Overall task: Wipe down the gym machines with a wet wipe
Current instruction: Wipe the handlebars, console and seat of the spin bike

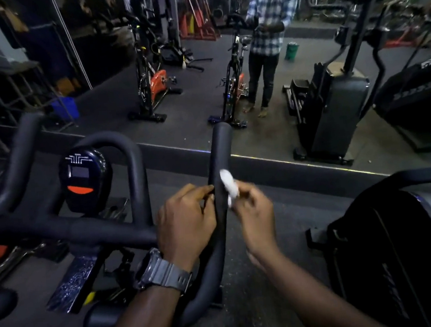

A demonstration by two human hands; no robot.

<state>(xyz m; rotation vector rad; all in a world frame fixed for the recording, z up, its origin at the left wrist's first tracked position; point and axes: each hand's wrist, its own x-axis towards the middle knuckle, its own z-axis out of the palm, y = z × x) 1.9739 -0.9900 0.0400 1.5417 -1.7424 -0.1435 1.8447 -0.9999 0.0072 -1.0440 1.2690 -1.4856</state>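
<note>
At frame centre, the left hand (pixel 187 217) grips the exercise bike's black handlebar (pixel 219 163); the right hand (pixel 254 212) pinches a white wet wipe (pixel 228 183) against the bar's right side; a console (pixel 84 178) sits at left.

Exercise bike (pixel 90 224) on dark floor (pixel 282 274)

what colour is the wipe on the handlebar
White. The wipe is pinched in the right hand against the black handlebar, seen in the head view.
</note>
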